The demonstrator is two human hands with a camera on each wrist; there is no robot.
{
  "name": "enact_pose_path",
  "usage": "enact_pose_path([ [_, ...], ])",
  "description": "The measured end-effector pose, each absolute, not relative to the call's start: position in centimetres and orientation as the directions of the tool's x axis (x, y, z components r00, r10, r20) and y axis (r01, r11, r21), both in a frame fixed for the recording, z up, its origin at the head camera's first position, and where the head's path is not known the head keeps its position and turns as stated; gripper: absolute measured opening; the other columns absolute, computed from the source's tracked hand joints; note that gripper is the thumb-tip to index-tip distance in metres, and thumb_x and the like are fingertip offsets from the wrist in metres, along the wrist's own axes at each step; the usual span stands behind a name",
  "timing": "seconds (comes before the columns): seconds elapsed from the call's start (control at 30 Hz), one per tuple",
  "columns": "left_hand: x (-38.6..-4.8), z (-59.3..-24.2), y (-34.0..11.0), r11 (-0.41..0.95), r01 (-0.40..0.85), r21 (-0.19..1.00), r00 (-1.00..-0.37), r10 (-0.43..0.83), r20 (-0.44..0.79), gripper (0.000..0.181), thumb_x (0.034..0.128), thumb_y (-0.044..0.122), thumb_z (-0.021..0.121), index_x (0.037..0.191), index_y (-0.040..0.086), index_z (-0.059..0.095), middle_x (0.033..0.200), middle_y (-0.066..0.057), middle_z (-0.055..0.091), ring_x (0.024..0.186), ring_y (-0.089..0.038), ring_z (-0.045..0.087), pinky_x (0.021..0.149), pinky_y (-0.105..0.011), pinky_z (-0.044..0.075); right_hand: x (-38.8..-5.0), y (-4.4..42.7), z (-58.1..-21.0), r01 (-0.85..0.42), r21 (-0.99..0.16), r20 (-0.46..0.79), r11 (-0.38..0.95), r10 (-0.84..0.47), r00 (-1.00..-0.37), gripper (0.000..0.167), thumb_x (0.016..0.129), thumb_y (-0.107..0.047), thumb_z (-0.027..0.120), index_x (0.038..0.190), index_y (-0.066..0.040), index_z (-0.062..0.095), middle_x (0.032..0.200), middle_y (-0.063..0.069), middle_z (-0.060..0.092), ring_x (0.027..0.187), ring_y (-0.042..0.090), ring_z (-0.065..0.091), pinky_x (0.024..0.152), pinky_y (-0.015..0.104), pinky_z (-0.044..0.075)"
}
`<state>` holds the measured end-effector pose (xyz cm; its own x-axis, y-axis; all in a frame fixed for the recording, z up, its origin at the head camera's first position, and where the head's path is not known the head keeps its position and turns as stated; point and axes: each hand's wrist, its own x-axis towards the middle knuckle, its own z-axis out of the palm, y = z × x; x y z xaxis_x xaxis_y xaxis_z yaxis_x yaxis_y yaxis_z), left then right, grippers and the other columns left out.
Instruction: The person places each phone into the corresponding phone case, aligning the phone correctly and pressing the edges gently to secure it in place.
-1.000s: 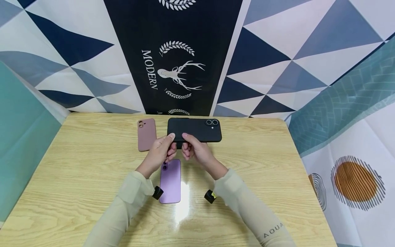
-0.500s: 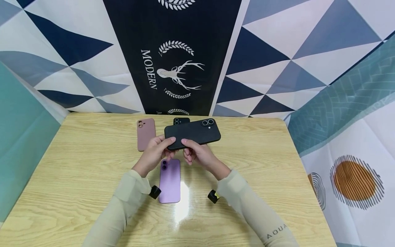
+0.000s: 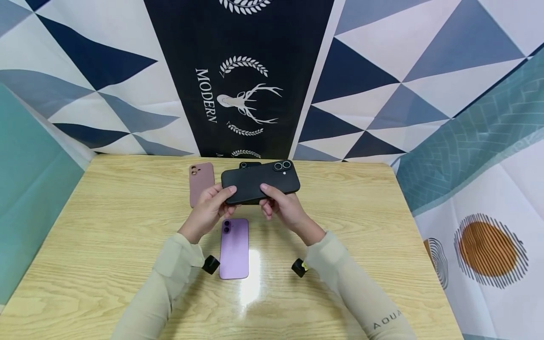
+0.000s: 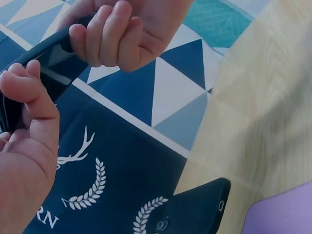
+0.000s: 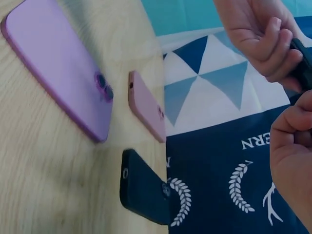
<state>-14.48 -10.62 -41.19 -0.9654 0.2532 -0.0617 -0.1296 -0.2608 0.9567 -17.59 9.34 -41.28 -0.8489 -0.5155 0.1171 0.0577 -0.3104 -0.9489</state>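
Note:
A black phone-shaped piece with two camera rings [image 3: 255, 182] is held up above the table in the head view, its right end tilted up. My left hand [image 3: 206, 211] grips its left end, thumb on the back face. My right hand [image 3: 289, 212] grips its lower edge right of the middle, thumb also on that face. In the left wrist view, fingers of the left hand [image 4: 34, 131] and right hand [image 4: 119, 36] curl round the dark piece [image 4: 61, 66]. Another dark phone-shaped item [image 5: 144, 190] lies behind it, mostly hidden in the head view.
A pink case [image 3: 201, 182] lies at the back left of the wooden table [image 3: 106, 236]. Nearer, a purple phone [image 3: 234, 250] lies between the forearms. A patterned cloth [image 3: 357, 71] hangs behind the table's back edge.
The held black piece has tilted and shifted left, uncovering the camera end of the dark item behind it. My right hand has slid rightward along its edge; my left hand has moved slightly left.

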Motion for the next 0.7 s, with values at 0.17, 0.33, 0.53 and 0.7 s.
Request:
enact_pose_path([
  [0.17,-14.35,-41.11,-10.8,-0.249,-0.087,0.965,-0.96,0.278,-0.014,0.016,0.0981,0.02,0.048,0.093,0.01,0.06,0.062,0.007,0.063,0.048,-0.004,0.046,0.046,-0.017,0.036,-17.51,9.68,-41.36,0.078,-0.94,0.123,-0.332,-0.542,-0.831,0.04,0.098,-0.015,0.042,0.065,-0.008,0.062,0.043,-0.004,0.047,0.039,0.008,0.045,0.04,0.019,0.041],
  [0.33,-14.23,-40.9,-10.78,-0.229,-0.066,0.971,-0.958,0.285,0.002,0.015,0.0982,0.019,0.048,0.096,0.01,0.059,0.064,0.007,0.064,0.049,-0.004,0.045,0.046,-0.017,0.036,-17.48,9.87,-41.4,0.097,-0.936,0.116,-0.339,-0.554,-0.824,0.041,0.098,-0.019,0.043,0.065,-0.008,0.063,0.044,-0.005,0.049,0.039,0.008,0.047,0.041,0.019,0.041],
  [0.53,-14.22,-40.86,-10.59,-0.258,-0.095,0.961,-0.96,0.279,-0.02,0.016,0.098,0.021,0.049,0.097,0.01,0.06,0.068,0.005,0.066,0.052,-0.005,0.049,0.048,-0.019,0.04,-17.44,9.91,-41.35,0.099,-0.93,0.12,-0.354,-0.546,-0.829,0.042,0.099,-0.018,0.041,0.065,-0.009,0.065,0.045,-0.006,0.05,0.04,0.007,0.047,0.041,0.018,0.041],
  [0.7,-14.18,-40.82,-10.54,-0.244,-0.111,0.964,-0.954,0.297,-0.035,0.007,0.0935,0.01,0.055,0.1,0.008,0.056,0.072,0.006,0.066,0.058,-0.007,0.05,0.052,-0.018,0.043,-17.47,9.9,-41.47,0.1,-0.924,0.128,-0.369,-0.544,-0.829,0.043,0.1,-0.015,0.039,0.066,-0.009,0.065,0.046,-0.006,0.05,0.041,0.007,0.047,0.042,0.018,0.04],
])
